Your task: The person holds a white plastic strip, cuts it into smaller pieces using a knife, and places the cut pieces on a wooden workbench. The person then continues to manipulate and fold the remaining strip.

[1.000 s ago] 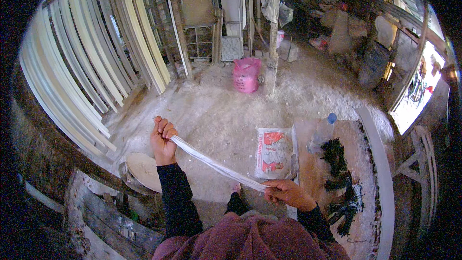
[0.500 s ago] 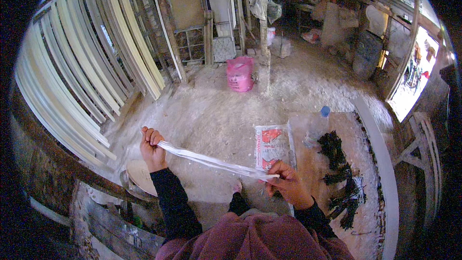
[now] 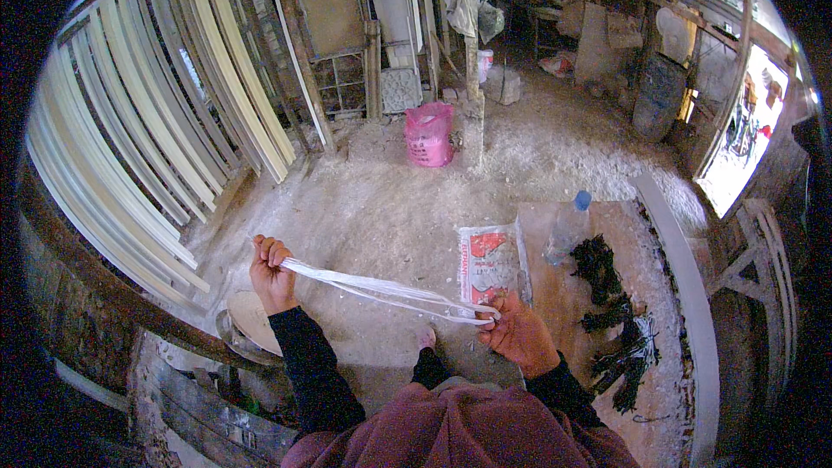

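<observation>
A bundle of white strands [image 3: 373,286] stretches between my two hands, above the floor. My left hand [image 3: 274,274] is closed in a fist around its left end. At the right end, my right hand [image 3: 520,334] pinches the strands between thumb and fingers. The bundle splits into a narrow open loop near my right fingers. Beside my right hand a white and red printed sack [image 3: 490,262] lies at the edge of a wooden board [image 3: 555,295]. On the board are dark clumps of thin strips [image 3: 598,270] and a clear bottle with a blue cap [image 3: 568,230].
Long pale mouldings [image 3: 130,121] lean in a row at the left. A pink sack [image 3: 429,135] stands on the dusty floor beside a post [image 3: 474,78]. A long pale strip [image 3: 693,312] edges the board. A dark barrel [image 3: 656,97] stands near the doorway at the right.
The strands have parted into a loop near my right hand, whose fingers have shifted their pinch. My left hand has moved slightly down and left, still gripping.
</observation>
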A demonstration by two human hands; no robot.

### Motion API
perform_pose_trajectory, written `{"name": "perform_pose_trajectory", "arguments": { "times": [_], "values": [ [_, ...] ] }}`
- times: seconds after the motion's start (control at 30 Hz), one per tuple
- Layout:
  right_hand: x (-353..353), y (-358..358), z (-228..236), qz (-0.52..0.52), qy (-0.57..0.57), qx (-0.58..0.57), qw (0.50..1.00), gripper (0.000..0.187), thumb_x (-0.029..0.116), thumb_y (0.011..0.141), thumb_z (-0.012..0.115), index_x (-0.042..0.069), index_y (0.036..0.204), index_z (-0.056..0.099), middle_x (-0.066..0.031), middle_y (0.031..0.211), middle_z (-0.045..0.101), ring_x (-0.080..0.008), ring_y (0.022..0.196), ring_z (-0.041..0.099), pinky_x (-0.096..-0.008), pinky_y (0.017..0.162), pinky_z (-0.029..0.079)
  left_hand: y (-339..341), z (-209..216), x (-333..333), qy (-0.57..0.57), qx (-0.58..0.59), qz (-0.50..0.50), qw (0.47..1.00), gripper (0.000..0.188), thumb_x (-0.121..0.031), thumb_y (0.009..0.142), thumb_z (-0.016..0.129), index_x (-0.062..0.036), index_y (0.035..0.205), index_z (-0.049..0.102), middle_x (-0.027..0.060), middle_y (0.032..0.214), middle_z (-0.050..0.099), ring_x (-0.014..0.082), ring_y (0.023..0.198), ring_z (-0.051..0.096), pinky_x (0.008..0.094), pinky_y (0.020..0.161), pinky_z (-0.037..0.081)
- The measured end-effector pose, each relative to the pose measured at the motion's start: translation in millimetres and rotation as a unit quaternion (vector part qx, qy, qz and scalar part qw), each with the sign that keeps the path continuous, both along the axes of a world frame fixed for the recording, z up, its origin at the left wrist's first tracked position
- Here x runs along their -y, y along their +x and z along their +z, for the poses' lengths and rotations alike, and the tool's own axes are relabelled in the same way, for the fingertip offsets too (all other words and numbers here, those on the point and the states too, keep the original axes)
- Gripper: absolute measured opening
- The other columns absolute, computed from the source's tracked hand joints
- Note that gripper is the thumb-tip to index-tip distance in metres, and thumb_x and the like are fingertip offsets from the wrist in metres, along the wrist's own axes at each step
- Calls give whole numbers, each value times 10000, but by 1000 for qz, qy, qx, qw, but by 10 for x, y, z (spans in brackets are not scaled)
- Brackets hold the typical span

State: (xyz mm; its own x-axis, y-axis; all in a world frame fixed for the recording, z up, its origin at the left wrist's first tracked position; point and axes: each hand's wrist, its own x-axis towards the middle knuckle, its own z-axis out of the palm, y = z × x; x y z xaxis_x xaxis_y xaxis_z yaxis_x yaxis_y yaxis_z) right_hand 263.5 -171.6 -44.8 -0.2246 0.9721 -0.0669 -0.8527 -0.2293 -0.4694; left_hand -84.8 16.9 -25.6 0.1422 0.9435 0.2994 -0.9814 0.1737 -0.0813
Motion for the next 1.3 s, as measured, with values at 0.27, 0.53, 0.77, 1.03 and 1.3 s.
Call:
{"name": "perform_pose_trajectory", "arguments": {
  "times": [0.27,0.53,0.77,1.03,1.3],
  "values": [
    [43,-5,16,31,-2,21,999,107,187,850,527,103,903,486,6,746,472,-42,489,337,-172,410,282,3,-74,41,-32,37,-17,999,111,-104,886,378,-44,829,453,-3,565,309,92,462,262,238,452,273],
    [118,34,25,21,-5,83,996,131,133,848,518,96,970,491,26,801,492,-20,438,270,-150,373,229,78,-81,68,-23,13,6,1000,133,-131,884,370,-49,836,463,-7,565,305,96,466,275,239,436,266],
    [215,0,136,-3,13,387,922,256,105,826,517,56,1074,477,11,748,494,-32,424,279,-169,375,255,142,-41,102,-34,27,-8,999,168,-165,903,366,-60,820,467,-10,574,318,96,479,280,239,453,273],
    [284,123,2,36,18,566,824,169,136,819,544,32,951,556,38,590,433,-49,451,360,-200,402,297,141,-77,92,-41,13,-14,999,177,-166,905,345,-61,819,459,-12,553,302,99,445,267,246,427,264],
    [314,167,40,8,-22,555,832,177,182,806,580,39,910,565,31,594,466,-61,471,403,-209,423,342,230,-68,156,17,-20,-12,1000,186,-180,906,344,-64,818,460,-21,550,304,86,434,270,237,409,258]
  ]
}}
